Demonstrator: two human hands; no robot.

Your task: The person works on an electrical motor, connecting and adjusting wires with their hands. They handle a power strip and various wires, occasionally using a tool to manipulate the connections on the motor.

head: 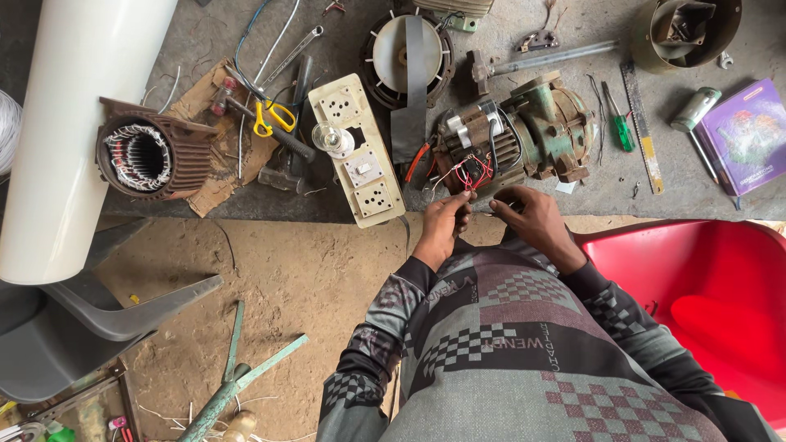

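At the near edge of the concrete slab [246, 24], the person's left hand [446, 223] and right hand [532, 214] meet just in front of a worn green pump motor [524, 135]. The left hand's fingers are curled in, fingertips pinched on the thin red wires [468, 176] that spill from the motor's open end; the right hand's fingers are also bent inward and close together, seemingly pinching a wire end, though what exactly they grip is too small to tell. The motor lies on its side near the middle of the near edge, its fan end toward the right. Just left of the left hand lies a cream switchboard [358, 151] with sockets, set at a slant, a clear bulb [332, 137] resting on it. Farther left are yellow-handled scissors [273, 117] on torn cardboard and a ribbed stator housing [151, 157] with copper windings, next to a white pipe [74, 123]. Toward the right edge lie a green screwdriver [620, 123], a steel ruler [641, 127] and a purple book [749, 135]. A red plastic chair [704, 303] stands on the dirt floor beside the person's right arm.
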